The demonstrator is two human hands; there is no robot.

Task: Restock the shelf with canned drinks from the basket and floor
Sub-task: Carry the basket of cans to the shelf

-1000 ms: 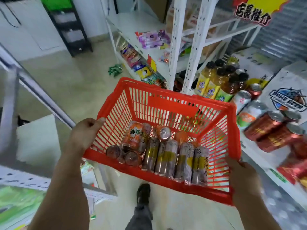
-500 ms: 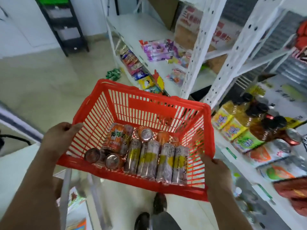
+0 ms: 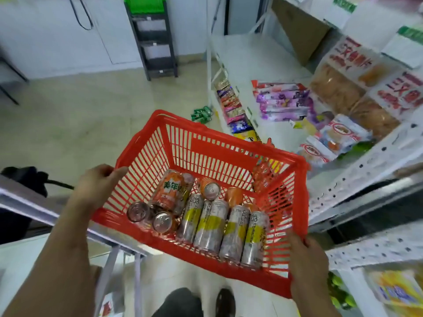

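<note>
Fingers point(image 3: 119, 171) of the left hand point(image 3: 96, 186) and right hand point(image 3: 306, 259) are clamped on opposite rims of the stiff red basket point(image 3: 229, 154), judged heavy with loose, slippery cans point(image 3: 210, 227) lying between them, best pinched singly around the body.

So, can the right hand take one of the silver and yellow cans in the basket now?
Probably not yet: the right hand grips the red basket's near corner, the left hand its side. The silver and yellow cans lie uncovered below.
</note>
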